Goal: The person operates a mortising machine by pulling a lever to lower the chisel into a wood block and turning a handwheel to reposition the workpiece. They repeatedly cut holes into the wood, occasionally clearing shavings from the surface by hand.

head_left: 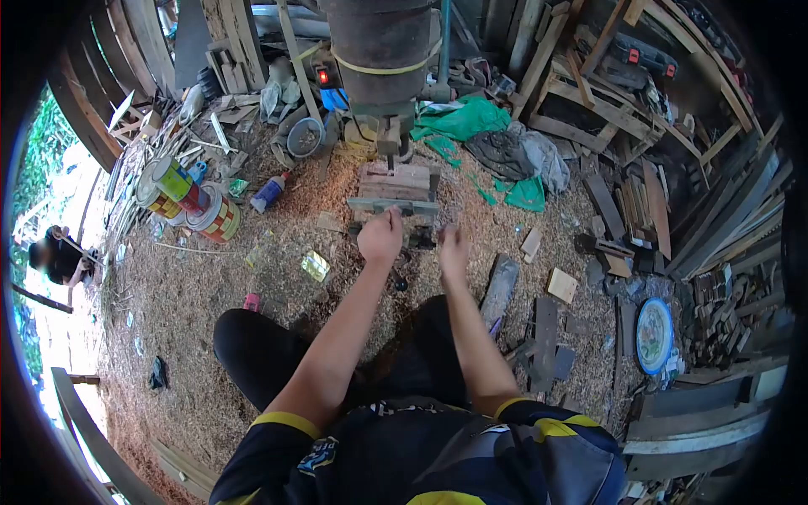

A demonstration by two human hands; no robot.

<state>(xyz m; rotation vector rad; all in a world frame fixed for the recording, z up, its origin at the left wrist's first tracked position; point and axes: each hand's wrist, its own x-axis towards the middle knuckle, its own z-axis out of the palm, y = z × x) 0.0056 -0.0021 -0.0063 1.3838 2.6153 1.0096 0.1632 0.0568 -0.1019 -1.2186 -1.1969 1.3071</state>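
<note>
My left hand is closed in a fist at the front edge of a metal vise; what its fingers hold is hidden. Just right of the vise, my right hand has its fingers curled together beside a dark metal part, and I cannot make out what is in them. A wooden block lies in the vise, under the spindle of a large upright machine. Below the vise, between my forearms, a dark knob sticks out.
Wood shavings cover the ground. Stacked paint cans and a blue bottle stand or lie left. Green cloth is behind right. Wood blocks, a plank and a round tray lie right. Another person is far left.
</note>
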